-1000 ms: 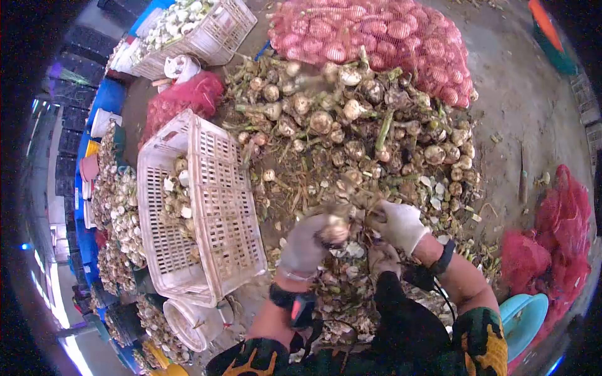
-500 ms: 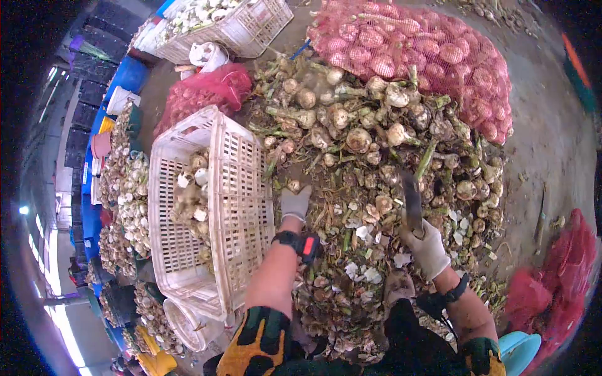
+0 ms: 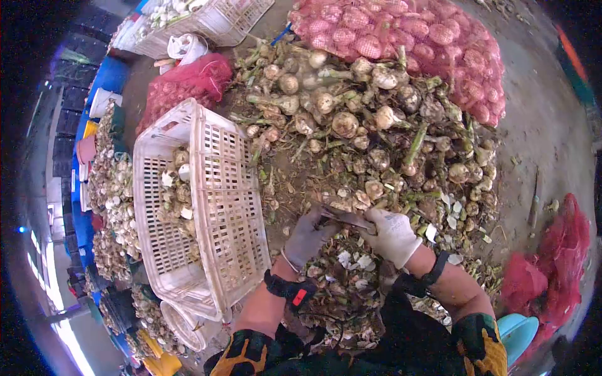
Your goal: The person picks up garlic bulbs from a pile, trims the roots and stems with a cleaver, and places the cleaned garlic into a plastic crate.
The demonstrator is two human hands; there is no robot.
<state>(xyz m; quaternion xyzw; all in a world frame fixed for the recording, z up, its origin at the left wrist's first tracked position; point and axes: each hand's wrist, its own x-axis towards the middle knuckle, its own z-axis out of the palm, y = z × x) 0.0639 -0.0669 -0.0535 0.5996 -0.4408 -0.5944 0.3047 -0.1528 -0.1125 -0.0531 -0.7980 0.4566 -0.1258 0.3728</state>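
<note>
My left hand [image 3: 308, 238], in a pale glove, is closed near the blade's tip; whatever it holds is hidden by the fingers and the blade. My gloved right hand [image 3: 392, 237] grips a dark-bladed knife [image 3: 351, 220], which points left and reaches my left hand. Beyond both hands spreads a heap of garlic bulbs [image 3: 345, 125] with green stalks. Below them lie white peels and trimmings [image 3: 354, 269]. To the left, a tilted white crate [image 3: 229, 182] has some bulbs inside.
Red net sacks stand at the back, a large full one [image 3: 407, 31] and a smaller one [image 3: 185, 88]. Another white crate [image 3: 213, 25] is behind at the left. Crumpled red netting [image 3: 558, 250] and a turquoise basin [image 3: 518, 335] lie at the right.
The knife has swung from upright to pointing left, and my right hand has moved left and slightly up. My left hand has come back from the floor to the blade. The view has shifted slightly.
</note>
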